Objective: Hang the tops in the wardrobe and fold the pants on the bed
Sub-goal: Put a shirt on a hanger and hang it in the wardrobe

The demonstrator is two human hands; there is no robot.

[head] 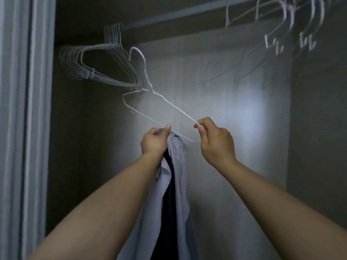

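The left hand (153, 141) grips a pale grey zipped top (176, 184); the right hand (216, 141) pinches a white wire hanger (169, 102). No writing is legible.

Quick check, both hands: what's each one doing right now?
Left hand: grips the grey top, thumb on the wire hanger.
Right hand: pinches the hanger's shoulder wire.

open stretch of rail (169, 16) between a packed bunch of wire hangers (97, 66) at left and looser hangers (281, 30) at right, bare back panel (216, 81) behind, door frame (24, 109) hemming the left
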